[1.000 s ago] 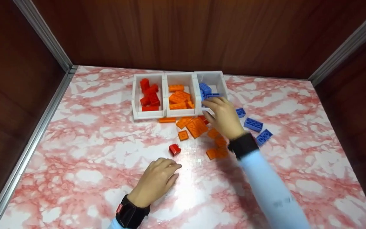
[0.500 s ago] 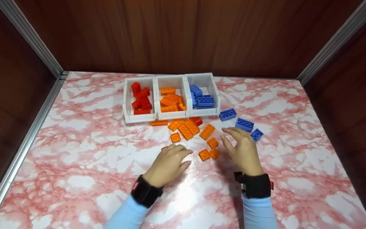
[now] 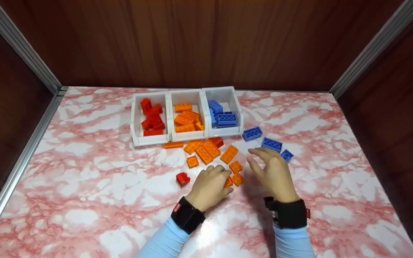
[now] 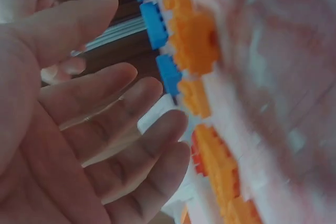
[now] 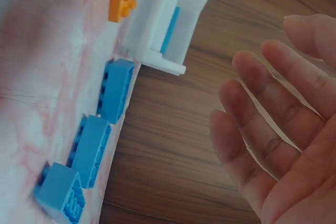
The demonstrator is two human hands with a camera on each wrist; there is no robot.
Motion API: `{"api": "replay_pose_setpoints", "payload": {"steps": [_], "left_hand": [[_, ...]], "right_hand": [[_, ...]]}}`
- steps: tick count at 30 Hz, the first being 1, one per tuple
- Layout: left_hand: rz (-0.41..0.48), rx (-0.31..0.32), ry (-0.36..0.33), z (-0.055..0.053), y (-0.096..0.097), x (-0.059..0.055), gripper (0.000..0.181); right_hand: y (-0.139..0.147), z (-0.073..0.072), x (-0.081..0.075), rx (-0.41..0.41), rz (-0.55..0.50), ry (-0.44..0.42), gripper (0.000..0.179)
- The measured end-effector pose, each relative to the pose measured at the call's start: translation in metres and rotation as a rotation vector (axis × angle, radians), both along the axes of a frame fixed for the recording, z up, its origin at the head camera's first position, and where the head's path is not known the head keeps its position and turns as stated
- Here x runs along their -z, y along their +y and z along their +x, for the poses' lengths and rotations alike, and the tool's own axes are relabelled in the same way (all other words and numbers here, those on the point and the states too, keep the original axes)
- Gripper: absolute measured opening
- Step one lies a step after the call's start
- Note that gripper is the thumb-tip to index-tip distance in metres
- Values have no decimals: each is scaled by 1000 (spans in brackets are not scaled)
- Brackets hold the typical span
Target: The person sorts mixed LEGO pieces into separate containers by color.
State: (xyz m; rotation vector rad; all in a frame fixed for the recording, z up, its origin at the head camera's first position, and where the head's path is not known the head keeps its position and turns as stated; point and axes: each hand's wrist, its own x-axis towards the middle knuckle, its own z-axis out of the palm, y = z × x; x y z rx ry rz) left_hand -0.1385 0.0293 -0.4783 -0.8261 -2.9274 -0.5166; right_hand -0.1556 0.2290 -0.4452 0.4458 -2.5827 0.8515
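My left hand is over the small orange bricks in the head view, covering part of one. Its palm and loosely bent fingers hold nothing in the left wrist view, where orange bricks lie past the fingertips. My right hand hovers right of the orange bricks and overlaps the near side of the blue bricks. In the right wrist view its fingers are spread with nothing between them, and three blue bricks lie on the table beyond.
Three joined white bins stand at the back: one with red bricks, one with orange bricks, one with blue bricks. In front lie more orange bricks, a red brick and another red brick. Wooden walls enclose the table.
My right hand has drawn back from the blue bin toward me. My left hand has moved right, past the single red brick to the small orange bricks. The head view has shifted slightly.
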Motion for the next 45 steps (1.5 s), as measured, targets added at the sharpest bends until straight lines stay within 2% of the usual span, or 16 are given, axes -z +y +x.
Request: {"api": "replay_pose_setpoints", "payload": {"steps": [5, 11, 16, 23, 30, 36, 40, 43, 45], "left_hand": [[-41, -19, 34, 5, 8, 11, 37], [-24, -28, 100, 10, 11, 26, 23], [-30, -41, 72, 12, 9, 31, 22], [-45, -35, 11, 10, 8, 22, 24], [-43, -15, -20, 6, 6, 17, 28], [-16, -20, -105, -1, -7, 14, 38], [53, -43, -127, -8, -18, 8, 40], [133, -65, -145, -15, -29, -1, 41], [219, -104, -199, -19, -39, -8, 44]], "right_hand": [[4, 0, 1, -20, 3, 20, 22], [7, 2, 10, -17, 13, 16, 20], [10, 4, 15, -6, 23, -15, 20], [17, 4, 6, 1, 19, -13, 21], [14, 0, -3, -11, 15, 4, 21], [12, 0, -4, -25, 15, 4, 22], [14, 1, -4, -8, 8, -5, 22], [16, 1, -4, -3, 2, -7, 22], [17, 0, -4, -12, 2, -6, 22]]}}
